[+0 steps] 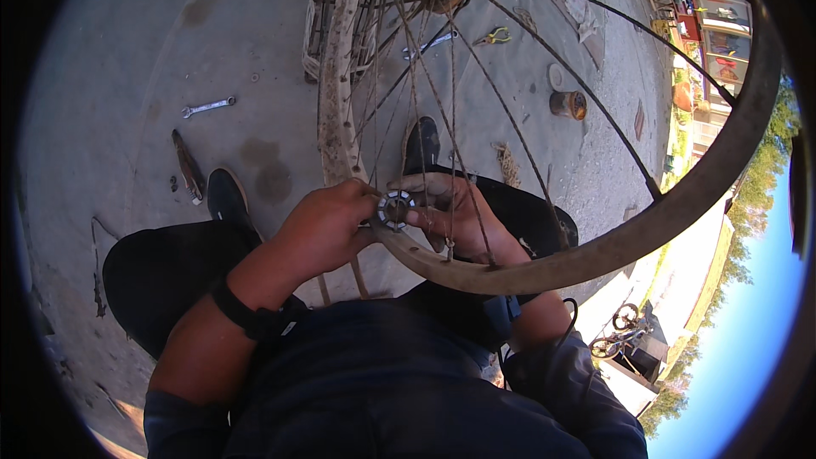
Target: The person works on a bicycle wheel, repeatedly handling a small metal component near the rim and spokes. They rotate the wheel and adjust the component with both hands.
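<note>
A spoked bicycle wheel (578, 263) with a dusty rim stands tilted in front of me, above my knees. My left hand (327, 225) is closed on the rim at its lower left, beside a round notched spoke wrench (395, 198). My right hand (459, 217) holds that wrench between thumb and fingers at the spokes, just inside the rim. The fingertips of both hands are partly hidden by the rim and tool.
On the concrete floor (136, 76) lie a wrench (206, 107), a dark tool (187, 166), yellow-handled pliers (495, 37), another wrench (429, 47) and a rusty can (568, 104). A bicycle (619, 340) stands behind at right, near buildings and trees.
</note>
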Tool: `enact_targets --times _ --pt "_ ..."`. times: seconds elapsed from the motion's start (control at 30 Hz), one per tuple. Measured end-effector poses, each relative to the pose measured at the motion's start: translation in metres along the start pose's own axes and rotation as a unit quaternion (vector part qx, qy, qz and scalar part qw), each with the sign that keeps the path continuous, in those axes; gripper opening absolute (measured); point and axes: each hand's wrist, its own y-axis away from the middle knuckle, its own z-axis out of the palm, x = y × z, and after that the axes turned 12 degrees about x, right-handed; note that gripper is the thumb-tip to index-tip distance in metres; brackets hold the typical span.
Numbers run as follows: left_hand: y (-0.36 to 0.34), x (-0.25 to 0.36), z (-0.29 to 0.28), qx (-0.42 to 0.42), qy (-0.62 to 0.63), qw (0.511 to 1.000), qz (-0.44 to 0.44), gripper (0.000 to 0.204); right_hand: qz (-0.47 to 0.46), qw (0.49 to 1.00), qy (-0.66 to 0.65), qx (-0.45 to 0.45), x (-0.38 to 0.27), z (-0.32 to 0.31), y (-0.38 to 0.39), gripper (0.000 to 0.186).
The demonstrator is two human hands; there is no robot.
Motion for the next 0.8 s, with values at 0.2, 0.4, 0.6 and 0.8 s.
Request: enact_targets --times 0.2,0.4,0.6,0.8 --pt "0.001 -0.002 0.003 0.01 0.004 1.0 0.01 0.03 -0.007 0.999 -0.033 -0.001 0.012 -0.001 -0.004 0.035" --pt "0.001 -0.003 0.003 0.01 0.005 1.0 0.006 0.032 0.009 0.999 -0.053 -0.01 0.012 -0.001 -0.005 0.035" --pt "0.0 -0.002 0.003 0.0 0.002 1.0 -0.005 0.036 0.037 0.993 -0.111 -0.012 0.019 0.002 -0.007 0.031" --pt "0.0 -0.002 0.002 -0.002 0.005 1.0 -0.012 0.037 0.067 0.987 -0.14 -0.043 0.017 -0.001 -0.006 0.032"
